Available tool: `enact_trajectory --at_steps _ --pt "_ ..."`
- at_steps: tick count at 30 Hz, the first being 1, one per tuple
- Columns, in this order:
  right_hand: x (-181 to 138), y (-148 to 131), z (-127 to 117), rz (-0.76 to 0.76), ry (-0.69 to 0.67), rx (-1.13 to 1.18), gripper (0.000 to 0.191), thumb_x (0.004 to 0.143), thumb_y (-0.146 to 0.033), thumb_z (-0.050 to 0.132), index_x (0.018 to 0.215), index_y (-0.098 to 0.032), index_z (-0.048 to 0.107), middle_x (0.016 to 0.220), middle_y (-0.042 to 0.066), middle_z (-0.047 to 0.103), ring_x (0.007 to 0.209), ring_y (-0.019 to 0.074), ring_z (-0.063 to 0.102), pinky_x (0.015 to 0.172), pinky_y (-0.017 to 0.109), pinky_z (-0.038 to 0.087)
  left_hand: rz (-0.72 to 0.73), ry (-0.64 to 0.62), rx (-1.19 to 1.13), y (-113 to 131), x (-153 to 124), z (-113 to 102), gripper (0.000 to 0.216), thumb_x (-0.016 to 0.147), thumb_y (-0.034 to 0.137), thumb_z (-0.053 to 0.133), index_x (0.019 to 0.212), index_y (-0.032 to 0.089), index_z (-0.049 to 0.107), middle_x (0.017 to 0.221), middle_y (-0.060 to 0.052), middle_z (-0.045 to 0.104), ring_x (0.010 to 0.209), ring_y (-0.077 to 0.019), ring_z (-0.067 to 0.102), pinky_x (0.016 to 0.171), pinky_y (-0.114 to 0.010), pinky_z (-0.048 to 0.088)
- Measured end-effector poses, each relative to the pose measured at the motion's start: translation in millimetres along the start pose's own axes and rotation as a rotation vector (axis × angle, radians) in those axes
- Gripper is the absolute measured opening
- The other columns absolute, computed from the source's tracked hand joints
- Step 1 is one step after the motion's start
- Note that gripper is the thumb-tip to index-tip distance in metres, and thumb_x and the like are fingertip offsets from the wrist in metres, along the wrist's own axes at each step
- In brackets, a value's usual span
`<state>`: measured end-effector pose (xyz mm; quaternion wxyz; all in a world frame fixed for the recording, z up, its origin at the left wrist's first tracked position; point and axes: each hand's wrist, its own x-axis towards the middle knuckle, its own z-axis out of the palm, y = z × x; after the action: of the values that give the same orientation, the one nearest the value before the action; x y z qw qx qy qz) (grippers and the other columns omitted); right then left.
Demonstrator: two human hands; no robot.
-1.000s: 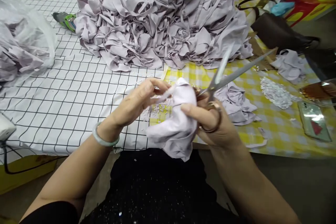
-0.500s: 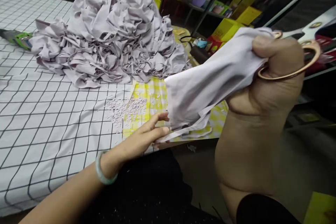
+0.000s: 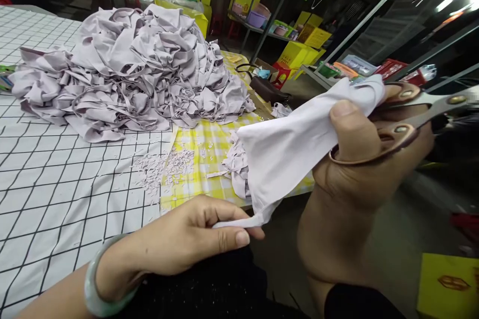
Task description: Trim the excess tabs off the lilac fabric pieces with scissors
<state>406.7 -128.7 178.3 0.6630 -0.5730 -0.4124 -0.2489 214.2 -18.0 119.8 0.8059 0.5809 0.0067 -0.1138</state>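
Note:
My right hand [image 3: 359, 159] is raised at the right, fingers closed on the upper end of a pale lilac cloth piece [image 3: 295, 149] and through the copper handles of a pair of scissors [image 3: 411, 114] whose blades run off to the right. My left hand [image 3: 187, 239], with a pale green bangle on its wrist, sits low near my lap and pinches the narrow strip end [image 3: 239, 222] at the cloth's lower corner. The cloth hangs stretched between both hands.
A large heap of lilac cloth pieces [image 3: 130, 70] lies on the checked table cover [image 3: 56, 179]. Small cloth snippets [image 3: 160, 167] are scattered beside a yellow checked cloth [image 3: 198, 159]. A dark bag [image 3: 267, 87], shelves and yellow boxes [image 3: 299, 52] stand behind.
My right hand lifted the cloth and scissors up and to the right, stretching the piece out. My left hand slid down and closed on the strip end. The view swung right.

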Motion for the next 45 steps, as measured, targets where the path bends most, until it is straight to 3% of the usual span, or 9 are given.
enact_trajectory --at_steps 4,7,11,14,17,25,30,36,45 --pt "-17 -7 -15 0.150 -0.156 -0.072 0.012 0.081 -0.015 0.073 0.082 -0.021 0.062 0.078 -0.004 0.055 0.070 0.0082 0.057 0.066 0.022 0.048 -0.031 0.002 0.024 9 -23 6 0.022 0.096 0.031 0.061 0.100 0.022 0.081 0.093 -0.005 0.076 0.080 -0.0168 0.063 0.072 -0.027 0.051" --pt "-40 4 -19 0.437 -0.444 -0.034 0.021 0.076 -0.022 0.078 0.076 -0.021 0.057 0.066 -0.006 0.051 0.051 0.0068 0.046 0.047 0.021 0.038 -0.007 0.113 0.017 5 -37 2 0.024 0.096 0.034 0.061 0.097 0.022 0.081 0.085 -0.006 0.074 0.072 -0.0152 0.060 0.067 -0.026 0.049" --pt "-75 21 -14 0.641 -0.784 -0.018 0.025 0.076 -0.031 0.081 0.087 -0.023 0.060 0.088 0.002 0.066 0.080 0.0179 0.064 0.069 0.029 0.054 -0.026 0.212 0.093 -10 -44 -10 0.032 0.099 0.040 0.055 0.097 0.018 0.079 0.083 -0.007 0.070 0.077 -0.0166 0.059 0.072 -0.028 0.047" --pt "-95 25 -5 0.667 -1.001 0.331 0.034 0.077 -0.035 0.081 0.102 -0.025 0.060 0.115 0.006 0.066 0.109 0.0239 0.062 0.091 0.037 0.053 -0.046 0.225 0.161 -14 -46 -16 0.037 0.099 0.044 0.053 0.091 0.016 0.076 0.069 -0.003 0.058 0.066 -0.0139 0.047 0.063 -0.027 0.040" --pt "-118 25 11 0.869 -1.265 0.623 0.032 0.079 -0.040 0.079 0.099 -0.023 0.060 0.094 0.003 0.065 0.085 0.0185 0.063 0.076 0.032 0.053 -0.038 0.262 0.156 -15 -50 -21 0.040 0.099 0.046 0.051 0.086 0.016 0.074 0.063 0.000 0.049 0.060 -0.0126 0.040 0.057 -0.026 0.035" --pt "-198 1 64 1.425 -0.939 0.955 0.051 0.069 -0.064 0.078 0.077 -0.023 0.050 0.065 -0.004 0.050 0.056 0.0127 0.051 0.056 0.027 0.045 0.354 0.651 0.174 -39 -45 -20 0.033 0.099 0.034 0.054 0.076 0.018 0.072 0.104 -0.011 0.061 0.096 -0.0222 0.056 0.085 -0.036 0.050" --pt "-184 16 64 1.082 -1.006 0.483 0.040 0.079 -0.054 0.075 0.086 -0.021 0.054 0.083 0.001 0.058 0.074 0.0163 0.055 0.071 0.031 0.047 0.386 0.924 -0.044 -67 -26 -30 0.036 0.102 0.034 0.049 0.073 0.016 0.061 0.091 -0.004 0.051 0.055 -0.0078 0.035 0.052 -0.026 0.036" --pt "-144 46 62 0.494 -1.127 -0.049 0.041 0.077 -0.058 0.075 0.081 -0.022 0.054 0.084 0.005 0.060 0.086 0.0246 0.050 0.079 0.039 0.041 0.387 1.034 0.283 -86 -11 -47 0.036 0.105 0.034 0.041 0.078 0.018 0.059 0.098 -0.008 0.050 0.094 -0.0213 0.048 0.078 -0.033 0.044" --pt "-139 53 67 0.477 -1.280 -0.166 0.049 0.074 -0.062 0.076 0.065 -0.022 0.048 0.065 0.000 0.055 0.069 0.0189 0.048 0.071 0.035 0.036 0.441 0.974 0.490 -94 0 -63 0.030 0.105 0.023 0.036 0.088 0.021 0.060 0.102 -0.008 0.047 0.107 -0.0246 0.042 0.095 -0.040 0.040"
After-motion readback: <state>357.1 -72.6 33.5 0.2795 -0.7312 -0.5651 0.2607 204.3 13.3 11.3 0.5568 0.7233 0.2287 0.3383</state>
